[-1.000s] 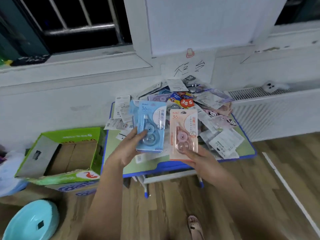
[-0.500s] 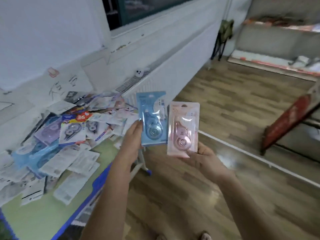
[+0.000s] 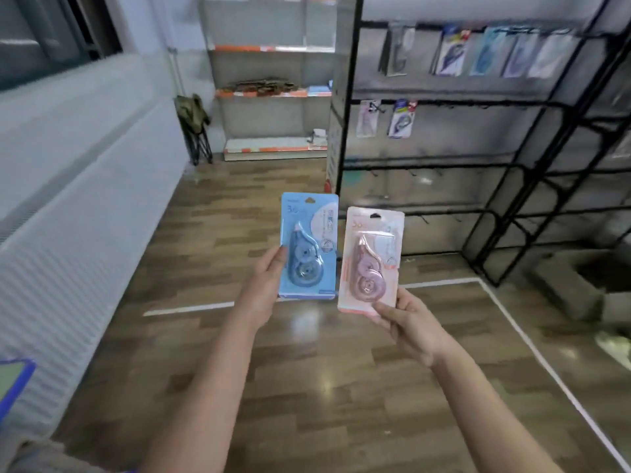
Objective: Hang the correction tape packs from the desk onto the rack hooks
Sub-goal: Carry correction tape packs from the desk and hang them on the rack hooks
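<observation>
Two correction tape packs are in the air at once, one per hand, and both are well apart from the rack they are meant for. The left hand (image 3: 264, 285) grasps the blue pack (image 3: 309, 245) along its left edge, thumb on the front face; the right hand (image 3: 411, 324) pinches the pink pack (image 3: 370, 262) at its bottom edge, thumb pressed on the card. Both packs stand upright, faces toward the person, side by side and just apart.

The black wire rack (image 3: 478, 158) stands far and to the right across the wooden floor (image 3: 307, 387). Several packs already hang on its upper rail (image 3: 495, 52), and two more hang on the next rail down (image 3: 386, 119); bare hooks show to the right of those two and on the lower rails, though blur hides their exact shape.

The step in hand is judged to be the carry to the rack. To do it well, the person should probably keep each pack upright so the hang hole (image 3: 375, 216) at the top of each card stays uppermost and unobstructed, which both grips now allow. On arrival, hanging one pack at a time looks wiser: the low pinch on the pink pack leaves the card free to wobble, so aiming its small hole at a thin hook may need a steadier hold nearer the top.
</observation>
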A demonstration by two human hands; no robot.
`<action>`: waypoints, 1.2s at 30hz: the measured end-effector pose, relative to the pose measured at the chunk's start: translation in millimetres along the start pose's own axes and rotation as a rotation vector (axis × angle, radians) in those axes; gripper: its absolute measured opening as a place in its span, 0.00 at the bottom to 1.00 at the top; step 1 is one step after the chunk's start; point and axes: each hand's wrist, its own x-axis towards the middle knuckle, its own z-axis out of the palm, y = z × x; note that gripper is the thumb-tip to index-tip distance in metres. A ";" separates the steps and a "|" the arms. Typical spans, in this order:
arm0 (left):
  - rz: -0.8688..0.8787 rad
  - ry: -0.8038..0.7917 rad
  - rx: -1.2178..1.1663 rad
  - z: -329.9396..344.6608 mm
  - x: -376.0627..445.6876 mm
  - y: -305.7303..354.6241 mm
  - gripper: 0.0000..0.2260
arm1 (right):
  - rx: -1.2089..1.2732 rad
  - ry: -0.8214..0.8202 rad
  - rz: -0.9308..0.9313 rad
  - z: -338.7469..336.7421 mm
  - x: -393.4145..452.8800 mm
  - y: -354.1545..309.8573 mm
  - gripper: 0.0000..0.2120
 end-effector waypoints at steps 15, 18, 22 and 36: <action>0.058 -0.322 0.093 272.2 162.4 21.3 0.11 | -0.014 0.223 -0.172 -242.1 72.5 -123.1 0.39; 0.067 -0.349 0.086 309.8 214.9 26.5 0.12 | 0.008 0.257 -0.206 -275.2 110.9 -147.7 0.30; 0.106 -0.393 0.082 362.7 287.3 46.3 0.12 | -0.023 0.288 -0.253 -320.3 166.3 -192.9 0.30; 0.289 -0.422 0.090 561.5 463.4 86.1 0.11 | -0.077 0.285 -0.402 -492.3 311.7 -331.5 0.20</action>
